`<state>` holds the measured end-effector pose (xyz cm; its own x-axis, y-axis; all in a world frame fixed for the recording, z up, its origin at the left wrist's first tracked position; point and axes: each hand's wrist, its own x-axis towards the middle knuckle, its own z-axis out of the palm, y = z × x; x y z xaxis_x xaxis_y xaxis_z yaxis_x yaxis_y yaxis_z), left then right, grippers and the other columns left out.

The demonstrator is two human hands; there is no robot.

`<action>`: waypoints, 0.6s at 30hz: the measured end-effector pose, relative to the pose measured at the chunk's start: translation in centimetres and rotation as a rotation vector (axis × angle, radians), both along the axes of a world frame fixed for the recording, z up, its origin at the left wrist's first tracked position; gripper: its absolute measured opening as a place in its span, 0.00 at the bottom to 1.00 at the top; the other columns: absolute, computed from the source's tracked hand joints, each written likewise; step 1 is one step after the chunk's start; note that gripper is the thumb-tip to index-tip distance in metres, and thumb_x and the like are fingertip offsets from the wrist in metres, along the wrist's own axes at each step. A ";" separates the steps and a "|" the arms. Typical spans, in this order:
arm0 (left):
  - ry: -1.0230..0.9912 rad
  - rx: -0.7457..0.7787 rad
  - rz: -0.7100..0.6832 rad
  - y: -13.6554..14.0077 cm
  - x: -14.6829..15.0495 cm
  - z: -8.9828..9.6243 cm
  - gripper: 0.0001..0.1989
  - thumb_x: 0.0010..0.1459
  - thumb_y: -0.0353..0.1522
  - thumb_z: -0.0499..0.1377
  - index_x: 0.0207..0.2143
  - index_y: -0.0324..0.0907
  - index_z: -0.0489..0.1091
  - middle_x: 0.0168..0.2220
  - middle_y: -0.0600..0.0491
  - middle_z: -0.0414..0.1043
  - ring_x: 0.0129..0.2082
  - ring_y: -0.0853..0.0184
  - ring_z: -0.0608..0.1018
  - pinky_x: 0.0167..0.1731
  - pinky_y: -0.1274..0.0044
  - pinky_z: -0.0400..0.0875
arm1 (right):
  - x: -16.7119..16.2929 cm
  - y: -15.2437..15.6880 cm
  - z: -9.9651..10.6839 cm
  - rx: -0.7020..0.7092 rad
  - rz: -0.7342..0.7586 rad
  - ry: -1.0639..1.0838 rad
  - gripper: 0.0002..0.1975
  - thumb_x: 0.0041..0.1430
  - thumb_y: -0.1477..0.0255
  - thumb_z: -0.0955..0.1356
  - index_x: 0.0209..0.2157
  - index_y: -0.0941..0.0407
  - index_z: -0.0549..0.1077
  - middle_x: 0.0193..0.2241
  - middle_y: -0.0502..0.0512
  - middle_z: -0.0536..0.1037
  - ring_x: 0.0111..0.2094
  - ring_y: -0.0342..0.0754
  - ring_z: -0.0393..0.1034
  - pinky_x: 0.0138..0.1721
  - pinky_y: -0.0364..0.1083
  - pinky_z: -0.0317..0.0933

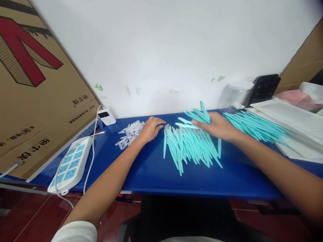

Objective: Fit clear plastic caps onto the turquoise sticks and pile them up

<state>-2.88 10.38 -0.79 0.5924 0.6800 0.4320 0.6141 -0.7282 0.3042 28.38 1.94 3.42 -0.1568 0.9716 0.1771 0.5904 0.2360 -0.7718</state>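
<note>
My right hand (214,126) is closed around a loose bunch of slim turquoise eyebrow razors (198,116), which fan out to the left and upward. Below it lies a spread pile of the same razors with clear caps (186,146), most with their narrow ends toward me. My left hand (152,129) hovers at the pile's upper left edge, its thumb and forefinger slightly apart with nothing visible between them. Just left of that hand is a heap of small translucent caps (131,132). Another stack of turquoise razors (254,126) lies beyond my right forearm.
A blue table (151,178) stands against a white wall. On the left are a power strip (72,164), a white device with a cable (106,117) and a large carton (37,101). To the right are a clear jar (237,94), a black holder (263,89) and white trays (297,117).
</note>
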 end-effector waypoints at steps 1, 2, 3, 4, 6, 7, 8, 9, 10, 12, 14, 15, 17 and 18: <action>0.033 0.009 -0.015 0.3 -0.1 -0.3 0.18 0.70 0.27 0.54 0.55 0.45 0.79 0.55 0.46 0.79 0.56 0.55 0.74 0.59 0.61 0.69 | 0.0 0.0 0.0 -0.014 0.001 -0.007 0.26 0.61 0.46 0.71 0.29 0.56 0.81 0.29 0.57 0.82 0.33 0.57 0.76 0.38 0.52 0.66; 0.068 0.017 -0.024 0.5 -0.2 -0.5 0.20 0.70 0.26 0.53 0.56 0.47 0.79 0.56 0.46 0.78 0.57 0.55 0.73 0.59 0.60 0.69 | 0.0 0.0 0.1 -0.025 0.003 -0.010 0.24 0.62 0.48 0.71 0.30 0.56 0.81 0.31 0.58 0.83 0.34 0.57 0.77 0.39 0.52 0.66; 0.107 0.023 -0.028 0.6 -0.1 -0.7 0.23 0.69 0.24 0.51 0.57 0.49 0.78 0.59 0.47 0.77 0.59 0.55 0.72 0.59 0.59 0.69 | -0.1 0.0 0.1 -0.031 0.005 -0.009 0.23 0.63 0.50 0.71 0.31 0.56 0.81 0.32 0.58 0.84 0.35 0.58 0.78 0.40 0.53 0.66; 0.148 0.026 -0.029 0.7 -0.1 -0.8 0.26 0.68 0.22 0.49 0.58 0.50 0.78 0.61 0.48 0.76 0.60 0.55 0.71 0.59 0.58 0.68 | -0.2 -0.1 0.1 -0.036 0.009 -0.005 0.21 0.63 0.51 0.71 0.31 0.56 0.81 0.32 0.58 0.84 0.36 0.58 0.78 0.40 0.53 0.66; 0.217 0.025 -0.024 0.9 0.0 -1.0 0.29 0.66 0.20 0.48 0.57 0.52 0.78 0.63 0.51 0.75 0.61 0.53 0.70 0.58 0.57 0.68 | -0.3 -0.1 0.1 -0.041 0.019 0.004 0.19 0.64 0.53 0.71 0.32 0.56 0.80 0.32 0.58 0.85 0.36 0.58 0.79 0.40 0.53 0.67; 0.234 0.024 -0.025 1.0 -0.1 -1.0 0.28 0.66 0.20 0.48 0.56 0.51 0.79 0.62 0.51 0.76 0.60 0.53 0.71 0.57 0.57 0.68 | -0.3 -0.1 0.1 -0.044 0.024 0.008 0.19 0.64 0.53 0.71 0.32 0.55 0.80 0.32 0.58 0.85 0.36 0.58 0.79 0.39 0.53 0.67; 0.237 0.023 -0.030 1.0 -0.1 -1.0 0.26 0.67 0.21 0.49 0.54 0.50 0.80 0.60 0.50 0.78 0.58 0.53 0.72 0.56 0.59 0.69 | -0.3 -0.1 0.0 -0.050 0.028 0.010 0.19 0.64 0.54 0.71 0.31 0.55 0.79 0.31 0.57 0.84 0.35 0.58 0.79 0.39 0.52 0.67; 0.232 0.022 -0.035 1.1 -0.2 -0.8 0.23 0.67 0.22 0.50 0.52 0.48 0.81 0.57 0.49 0.79 0.56 0.53 0.74 0.55 0.60 0.70 | -0.3 -0.1 0.0 -0.057 0.031 0.009 0.19 0.64 0.54 0.72 0.31 0.55 0.79 0.31 0.57 0.84 0.34 0.57 0.79 0.38 0.52 0.67; 0.224 0.020 -0.035 1.1 -0.3 -0.7 0.20 0.67 0.23 0.52 0.49 0.47 0.82 0.54 0.48 0.81 0.54 0.53 0.75 0.54 0.61 0.70 | -0.2 0.0 -0.1 -0.062 0.032 0.008 0.19 0.63 0.54 0.72 0.30 0.55 0.79 0.31 0.57 0.84 0.34 0.57 0.78 0.38 0.52 0.67; 0.216 0.016 -0.013 1.2 -0.5 -0.3 0.14 0.67 0.26 0.57 0.46 0.46 0.82 0.50 0.46 0.82 0.52 0.53 0.75 0.53 0.63 0.70 | -0.2 0.1 -0.2 -0.067 0.030 0.004 0.19 0.63 0.53 0.72 0.29 0.55 0.79 0.30 0.57 0.84 0.33 0.57 0.78 0.38 0.53 0.67; 0.229 0.013 0.034 1.1 -0.7 0.0 0.10 0.66 0.27 0.60 0.44 0.44 0.81 0.47 0.45 0.81 0.50 0.52 0.75 0.50 0.64 0.70 | -0.1 0.1 -0.3 -0.063 0.031 0.000 0.19 0.63 0.53 0.72 0.30 0.55 0.79 0.31 0.57 0.84 0.34 0.58 0.79 0.38 0.53 0.67; 0.239 0.011 0.054 1.1 -0.8 0.1 0.09 0.66 0.28 0.61 0.44 0.44 0.81 0.46 0.44 0.81 0.49 0.52 0.75 0.49 0.64 0.71 | -0.1 0.2 -0.3 -0.059 0.034 -0.004 0.19 0.63 0.53 0.71 0.30 0.55 0.79 0.31 0.57 0.84 0.35 0.58 0.79 0.39 0.53 0.67; 0.257 0.005 0.082 1.0 -0.9 0.1 0.07 0.66 0.29 0.61 0.42 0.43 0.80 0.44 0.44 0.79 0.47 0.53 0.75 0.48 0.64 0.71 | -0.1 0.1 -0.3 -0.051 0.040 -0.012 0.20 0.64 0.52 0.71 0.29 0.55 0.79 0.31 0.57 0.84 0.34 0.58 0.79 0.39 0.54 0.67; 0.260 0.006 0.086 0.9 -1.0 0.1 0.07 0.66 0.30 0.61 0.43 0.43 0.80 0.44 0.44 0.78 0.47 0.53 0.75 0.48 0.64 0.71 | -0.1 0.1 -0.3 -0.048 0.041 -0.014 0.21 0.63 0.52 0.71 0.29 0.55 0.79 0.30 0.57 0.84 0.34 0.58 0.79 0.39 0.54 0.67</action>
